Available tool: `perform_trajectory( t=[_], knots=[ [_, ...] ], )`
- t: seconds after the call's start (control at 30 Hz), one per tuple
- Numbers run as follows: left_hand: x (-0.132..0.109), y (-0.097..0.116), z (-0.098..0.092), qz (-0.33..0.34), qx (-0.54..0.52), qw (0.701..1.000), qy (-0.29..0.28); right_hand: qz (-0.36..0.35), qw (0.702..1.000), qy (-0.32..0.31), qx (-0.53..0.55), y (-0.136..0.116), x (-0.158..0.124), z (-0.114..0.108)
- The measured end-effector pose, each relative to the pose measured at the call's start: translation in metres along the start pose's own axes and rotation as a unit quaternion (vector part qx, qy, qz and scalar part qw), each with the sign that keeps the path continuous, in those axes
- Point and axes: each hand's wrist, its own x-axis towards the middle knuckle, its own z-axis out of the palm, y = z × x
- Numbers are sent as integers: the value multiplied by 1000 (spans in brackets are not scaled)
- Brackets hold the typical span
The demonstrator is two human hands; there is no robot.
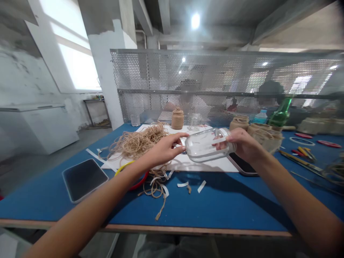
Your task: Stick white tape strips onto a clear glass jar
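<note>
Worktop (220, 211), blue, front edge nearest, with cut paper strips (185, 184) and a dark tablet (84, 179) at left. Glass jar (204, 146): clear, empty, held on its side above a white board (174, 165). Right hand (243, 143) wraps the mouth end; left hand (163, 150) pinches the base rim with fingertips. Likely light, rigid, smooth, breakable; best gripped around the body or neck. Loose jute twine (139, 141) lies behind the left hand.

bright window (75, 61) glare, ceiling lamp (195, 20), edges warped and blurred.
</note>
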Motion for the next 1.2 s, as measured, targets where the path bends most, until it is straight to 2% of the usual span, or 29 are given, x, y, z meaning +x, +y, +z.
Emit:
perform_trajectory(
  t=[0.2, 0.4, 0.47, 0.57, 0.67, 0.77, 0.87, 1.07, 1.2],
  knots=[
    [0, 6, 1, -7, 27, 1000, -3, 4, 999, 38, 11, 1, 1, 0],
    [0, -7, 5, -25, 75, 997, -4, 108, 990, 94, 1, 4, 4, 0],
    [0, -7, 7, 7, 109, 993, 42, 142, 984, 110, -8, 5, 5, 1],
    [-1, 4, 12, 95, 190, 968, 132, 177, 973, 148, 0, 5, 7, 5],
    [0, 18, 18, 172, 252, 947, 97, 174, 973, 150, -7, 3, 9, 12],
    [3, 24, 26, 198, 280, 936, 80, 167, 978, 119, -26, -1, 8, 20],
    [5, 22, 31, 191, 276, 940, 68, 175, 979, 101, -34, -3, 7, 26],
    [5, 16, 32, 164, 244, 954, 60, 158, 979, 124, -43, -7, 3, 30],
    [4, 17, 31, 156, 228, 959, 55, 150, 982, 113, -28, -9, 2, 30]
  ],
)
